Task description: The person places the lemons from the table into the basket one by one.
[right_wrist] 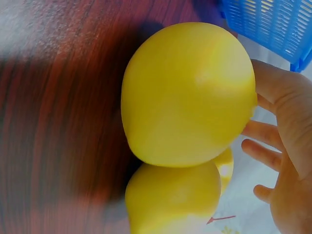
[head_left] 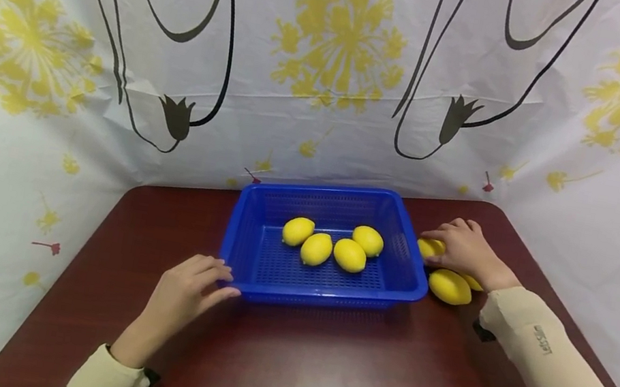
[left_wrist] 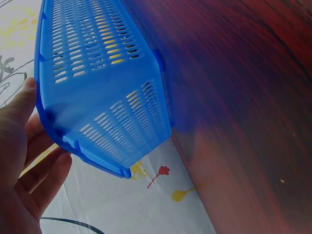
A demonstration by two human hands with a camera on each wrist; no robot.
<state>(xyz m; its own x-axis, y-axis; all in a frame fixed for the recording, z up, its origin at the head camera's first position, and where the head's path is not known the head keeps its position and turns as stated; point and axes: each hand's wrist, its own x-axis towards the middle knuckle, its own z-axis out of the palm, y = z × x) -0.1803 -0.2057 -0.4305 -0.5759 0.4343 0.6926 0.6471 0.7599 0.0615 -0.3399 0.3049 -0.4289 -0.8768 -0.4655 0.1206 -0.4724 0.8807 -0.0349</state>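
A blue plastic basket (head_left: 324,287) sits on the table with several yellow lemons (head_left: 349,256) inside. At its near left corner my left hand (head_left: 184,289) rests its thumb and loosely extended fingers against the rim (left_wrist: 43,109). To the right of the basket, my right hand (head_left: 464,252) grips a lemon (head_left: 430,248) lying close to the basket's side. Another lemon (head_left: 450,287) lies just below that hand, and one more is partly covered by it. In the right wrist view a large lemon (right_wrist: 187,92) hides part of the fingers and what they hold.
The dark red wooden table (head_left: 341,372) reaches to the white patterned sheet (head_left: 319,140), which hangs behind it and on both sides. The basket has slotted walls and a raised rim all round.
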